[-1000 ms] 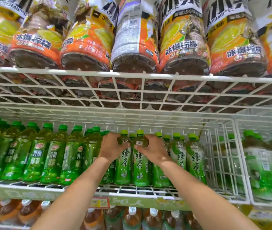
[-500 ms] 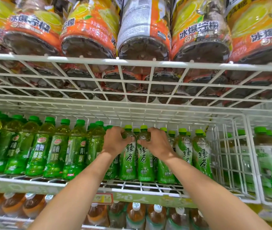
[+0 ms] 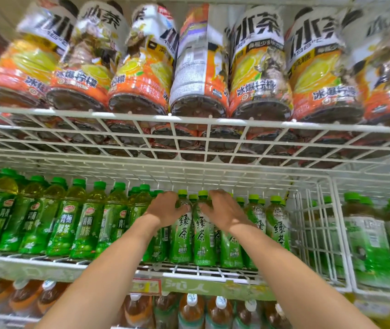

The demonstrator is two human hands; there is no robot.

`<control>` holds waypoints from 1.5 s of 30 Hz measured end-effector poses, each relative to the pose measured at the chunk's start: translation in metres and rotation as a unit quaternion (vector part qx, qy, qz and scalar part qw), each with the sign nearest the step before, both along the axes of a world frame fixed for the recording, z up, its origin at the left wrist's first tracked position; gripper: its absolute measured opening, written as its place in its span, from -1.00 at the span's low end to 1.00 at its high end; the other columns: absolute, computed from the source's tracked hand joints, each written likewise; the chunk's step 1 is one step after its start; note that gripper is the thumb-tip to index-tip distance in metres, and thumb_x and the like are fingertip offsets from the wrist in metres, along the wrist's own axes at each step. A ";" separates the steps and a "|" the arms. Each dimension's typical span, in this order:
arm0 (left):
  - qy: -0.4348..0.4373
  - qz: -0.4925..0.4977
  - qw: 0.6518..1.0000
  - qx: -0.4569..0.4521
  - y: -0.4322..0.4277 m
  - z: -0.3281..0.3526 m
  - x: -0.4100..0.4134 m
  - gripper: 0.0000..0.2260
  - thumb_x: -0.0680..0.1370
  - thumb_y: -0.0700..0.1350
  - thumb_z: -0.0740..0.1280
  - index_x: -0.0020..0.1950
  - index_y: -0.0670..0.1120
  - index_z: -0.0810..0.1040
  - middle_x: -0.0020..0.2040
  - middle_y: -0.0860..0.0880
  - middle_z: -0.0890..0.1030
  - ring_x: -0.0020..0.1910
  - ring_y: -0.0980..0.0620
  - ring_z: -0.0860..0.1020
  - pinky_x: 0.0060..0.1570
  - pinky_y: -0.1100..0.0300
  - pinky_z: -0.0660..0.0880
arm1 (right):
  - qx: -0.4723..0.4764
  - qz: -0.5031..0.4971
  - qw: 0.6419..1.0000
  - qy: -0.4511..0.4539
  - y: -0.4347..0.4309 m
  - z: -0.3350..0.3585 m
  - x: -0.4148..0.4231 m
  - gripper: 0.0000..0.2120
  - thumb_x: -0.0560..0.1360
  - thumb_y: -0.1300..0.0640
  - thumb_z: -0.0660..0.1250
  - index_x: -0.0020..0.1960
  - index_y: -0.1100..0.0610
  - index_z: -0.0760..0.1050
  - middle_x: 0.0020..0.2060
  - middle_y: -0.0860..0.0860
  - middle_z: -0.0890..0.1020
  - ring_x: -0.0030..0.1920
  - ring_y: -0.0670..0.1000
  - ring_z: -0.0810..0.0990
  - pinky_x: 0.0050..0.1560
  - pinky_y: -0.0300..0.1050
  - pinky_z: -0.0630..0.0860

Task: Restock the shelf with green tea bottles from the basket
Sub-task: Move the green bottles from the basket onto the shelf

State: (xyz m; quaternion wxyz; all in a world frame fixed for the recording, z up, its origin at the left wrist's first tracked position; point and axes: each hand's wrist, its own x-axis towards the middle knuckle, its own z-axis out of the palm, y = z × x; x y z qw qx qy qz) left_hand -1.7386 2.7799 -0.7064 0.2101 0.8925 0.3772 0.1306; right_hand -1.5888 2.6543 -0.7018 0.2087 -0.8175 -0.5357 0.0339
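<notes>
Hands barely shifted: left hand (image 3: 165, 208) and right hand (image 3: 225, 211) each grip adjacent upright green tea bottles (image 3: 181, 236), green-capped, green-labelled, on wire shelf (image 3: 189, 271).

**Two hands at the front row of a middle wire shelf**

The left hand (image 3: 165, 208) and right hand (image 3: 225, 210) curl side by side over the shoulders of two neighbouring tea bottles (image 3: 181, 236) at the front edge of the middle shelf (image 3: 189, 273). More of these bottles stand behind them and to their right. To their left stands another row of bottles (image 3: 63, 224). To the right, past an upright wire divider (image 3: 317, 233), is a further group (image 3: 367, 238) (in its own bay). Overhead, large bottles (image 3: 198, 67) stand on the upper shelf (image 3: 189, 119). A price tag (image 3: 146, 286) hangs on the middle shelf's front rail, and below it smaller bottles (image 3: 191, 312) stand on the shelf beneath.
</notes>
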 end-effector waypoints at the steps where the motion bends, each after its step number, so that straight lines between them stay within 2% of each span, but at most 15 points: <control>1: 0.021 -0.010 1.000 0.013 -0.004 0.005 -0.003 -0.65 0.60 0.21 0.30 -0.24 0.00 0.40 -0.30 0.03 0.47 -0.37 0.08 0.43 -0.35 0.14 0.34 | -0.019 0.009 1.000 -0.016 -0.006 0.008 -0.001 -0.48 0.64 -0.18 0.23 0.41 0.19 0.44 0.30 0.14 0.52 0.17 0.15 0.60 0.20 0.03 0.58; 3: 0.055 -0.037 0.997 0.034 -0.016 0.016 -0.009 -0.66 0.63 0.23 0.23 -0.20 0.03 0.42 -0.24 0.05 0.49 -0.30 0.10 0.46 -0.29 0.14 0.38 | -0.072 0.024 0.995 -0.057 -0.020 0.022 -0.004 -0.44 0.66 -0.22 0.15 0.48 0.15 0.38 0.38 0.15 0.47 0.28 0.18 0.55 0.25 0.06 0.54; 5: 0.085 -0.061 0.994 0.042 -0.031 0.029 -0.017 -0.66 0.64 0.24 0.18 0.01 0.01 0.56 -0.08 0.04 0.59 -0.17 0.11 0.55 -0.13 0.15 0.50 | -0.122 0.032 0.988 -0.084 -0.036 0.034 -0.008 -0.42 0.66 -0.27 0.08 0.50 0.10 0.36 0.41 0.13 0.45 0.32 0.19 0.51 0.25 0.10 0.52; 7: 0.100 -0.072 0.992 0.042 -0.050 0.043 -0.024 -0.62 0.63 0.27 0.17 0.19 0.04 0.57 0.10 0.03 0.62 -0.02 0.07 0.60 0.06 0.08 0.57 | -0.157 0.043 0.982 -0.095 -0.057 0.044 -0.012 -0.41 0.64 -0.33 0.05 0.51 0.01 0.34 0.45 0.09 0.41 0.35 0.17 0.48 0.28 0.14 0.50; 9: 0.119 -0.073 0.986 0.089 -0.073 0.056 -0.031 -0.57 0.60 0.30 0.16 0.22 0.03 0.58 0.16 0.01 0.63 0.05 -0.02 0.62 0.12 0.00 0.57 | -0.174 0.059 0.976 -0.114 -0.080 0.053 -0.016 -0.39 0.62 -0.35 0.07 0.54 -0.03 0.27 0.49 0.08 0.37 0.42 0.18 0.42 0.34 0.16 0.45; 13: 0.163 -0.068 0.968 0.176 -0.122 0.077 -0.036 -0.47 0.61 0.31 0.15 0.23 -0.09 0.57 0.18 -0.13 0.64 0.14 -0.16 0.60 0.12 -0.02 0.54 | -0.188 0.063 0.966 -0.164 -0.120 0.069 -0.022 -0.33 0.61 -0.35 0.10 0.54 0.07 0.30 0.40 0.15 0.49 0.34 0.20 0.51 0.28 0.14 0.51; 18: 0.159 -0.093 0.962 0.203 -0.173 0.082 -0.036 -0.53 0.61 0.28 0.15 0.04 -0.11 0.55 0.09 -0.18 0.64 0.05 -0.18 0.58 0.00 0.00 0.51 | -0.178 0.062 0.965 -0.183 -0.177 0.073 -0.021 -0.29 0.62 -0.34 0.09 0.61 0.08 0.19 0.51 0.17 0.35 0.49 0.20 0.34 0.43 0.12 0.35; 20: 0.165 -0.094 0.960 0.207 -0.190 0.081 -0.034 -0.54 0.61 0.28 0.16 0.00 -0.11 0.53 0.06 -0.18 0.64 0.01 -0.18 0.58 -0.02 -0.01 0.52 | -0.176 0.060 0.965 -0.183 -0.198 0.076 -0.020 -0.29 0.62 -0.34 0.09 0.60 0.08 0.21 0.51 0.18 0.35 0.48 0.21 0.35 0.43 0.13 0.36; 23: 0.179 -0.096 0.956 0.212 -0.213 0.078 -0.033 -0.48 0.61 0.29 0.15 0.11 -0.15 0.57 0.11 -0.18 0.64 0.10 -0.19 0.59 0.06 -0.04 0.54 | -0.182 0.059 0.964 -0.182 -0.222 0.073 -0.015 -0.30 0.63 -0.33 0.09 0.57 0.13 0.27 0.49 0.19 0.39 0.47 0.21 0.37 0.42 0.16 0.36; 26: 0.185 -0.096 0.957 0.201 -0.226 0.069 -0.038 -0.46 0.62 0.30 0.13 0.20 -0.13 0.58 0.11 -0.16 0.65 0.10 -0.18 0.60 0.05 -0.05 0.55 | -0.190 0.060 0.963 -0.183 -0.235 0.065 -0.013 -0.30 0.64 -0.32 0.09 0.57 0.15 0.25 0.48 0.21 0.40 0.47 0.23 0.37 0.42 0.17 0.37; 32: 0.201 -0.071 0.959 0.186 -0.237 0.046 -0.068 -0.47 0.64 0.27 0.14 0.21 -0.17 0.56 0.16 -0.16 0.62 0.15 -0.18 0.57 -0.03 0.03 0.44 | -0.191 0.101 0.957 -0.192 -0.233 0.041 -0.038 -0.30 0.64 -0.32 0.08 0.59 0.12 0.20 0.49 0.20 0.37 0.47 0.22 0.37 0.39 0.18 0.40; 35: 0.195 -0.059 0.963 0.174 -0.237 0.032 -0.089 -0.47 0.63 0.28 0.14 0.20 -0.17 0.57 0.15 -0.17 0.63 0.15 -0.18 0.57 0.04 0.01 0.50 | -0.183 0.133 0.955 -0.189 -0.227 0.028 -0.059 -0.32 0.64 -0.31 0.09 0.57 0.12 0.24 0.43 0.19 0.42 0.42 0.22 0.41 0.34 0.17 0.43; 37: 0.191 -0.048 0.966 0.168 -0.239 0.020 -0.104 -0.48 0.63 0.26 0.17 0.21 -0.18 0.58 0.14 -0.19 0.63 0.16 -0.21 0.57 0.01 0.03 0.48 | -0.177 0.154 0.956 -0.177 -0.221 0.018 -0.073 -0.34 0.64 -0.30 0.11 0.56 0.12 0.27 0.39 0.19 0.45 0.39 0.22 0.43 0.33 0.16 0.44; 42: 0.186 -0.036 0.973 0.134 -0.231 -0.024 -0.140 -0.55 0.62 0.23 0.21 0.06 -0.16 0.59 0.06 -0.21 0.64 0.09 -0.22 0.59 -0.14 0.05 0.43 | -0.190 0.197 0.952 -0.140 -0.208 -0.027 -0.105 -0.37 0.63 -0.29 0.13 0.50 0.14 0.33 0.32 0.19 0.49 0.34 0.23 0.47 0.26 0.12 0.47; 45: 0.211 -0.043 0.972 0.091 -0.231 -0.063 -0.153 -0.56 0.62 0.21 0.23 0.03 -0.17 0.59 0.01 -0.21 0.64 0.05 -0.22 0.60 -0.17 0.07 0.39 | -0.206 0.215 0.948 -0.111 -0.205 -0.066 -0.123 -0.41 0.63 -0.28 0.16 0.46 0.13 0.36 0.29 0.20 0.50 0.32 0.23 0.49 0.22 0.09 0.47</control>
